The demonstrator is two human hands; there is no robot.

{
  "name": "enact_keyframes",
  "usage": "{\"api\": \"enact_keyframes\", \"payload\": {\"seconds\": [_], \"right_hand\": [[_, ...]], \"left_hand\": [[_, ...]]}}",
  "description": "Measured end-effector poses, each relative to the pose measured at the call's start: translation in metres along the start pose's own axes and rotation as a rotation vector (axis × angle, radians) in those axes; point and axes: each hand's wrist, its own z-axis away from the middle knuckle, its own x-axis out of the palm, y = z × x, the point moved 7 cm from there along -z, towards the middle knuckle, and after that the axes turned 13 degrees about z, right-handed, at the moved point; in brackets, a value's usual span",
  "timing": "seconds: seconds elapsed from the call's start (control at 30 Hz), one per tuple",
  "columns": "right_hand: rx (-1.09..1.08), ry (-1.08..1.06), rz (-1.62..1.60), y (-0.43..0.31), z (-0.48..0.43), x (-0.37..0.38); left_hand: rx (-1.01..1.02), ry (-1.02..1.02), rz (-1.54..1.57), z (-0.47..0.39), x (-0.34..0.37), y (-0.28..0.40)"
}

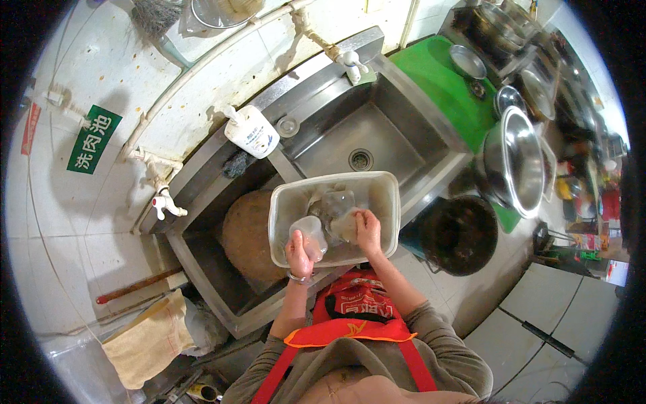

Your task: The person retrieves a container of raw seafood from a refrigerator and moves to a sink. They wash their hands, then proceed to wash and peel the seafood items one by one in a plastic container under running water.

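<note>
A rectangular translucent plastic tub [278, 217] rests across the divider of a steel double sink, and both of my hands are inside it. Between the thumb and fingers of my left hand [301, 257] is a small translucent plastic container [307, 232], tilted over the tub's left half. My right hand [369, 230] grips a second translucent piece [344, 227], possibly another container; my fingers partly cover it. Behind it lies a clear plastic container [339, 201] at the tub's far side. The lower parts of these pieces overlap, so their exact number is unclear.
The right basin [361, 131] has a drain, and a tap [352, 63] above it. A round brown board [247, 232] stands in the left basin. A white bottle [252, 132] is on the ledge. Right are a dark bucket [456, 235] and a steel bowl [522, 161].
</note>
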Motion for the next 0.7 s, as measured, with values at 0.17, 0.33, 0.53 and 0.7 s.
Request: {"api": "enact_keyframes", "payload": {"seconds": [0.17,0.33,0.53,0.7], "right_hand": [[-0.138,-0.113,0.436,-0.002,-0.011,-0.017],[-0.280,-0.292,1.013,-0.004,-0.012,-0.010],[-0.126,-0.604,1.227,0.023,-0.021,0.018],[-0.143,-0.652,1.327,0.044,-0.031,0.030]], "left_hand": [[0.209,-0.274,-1.013,-0.022,-0.005,0.016],[0.405,-0.329,-1.809,-0.030,-0.012,0.002],[-0.246,-0.232,-1.754,-0.054,-0.042,-0.040],[-0.117,-0.214,-1.587,-0.068,-0.050,-0.044]]}}
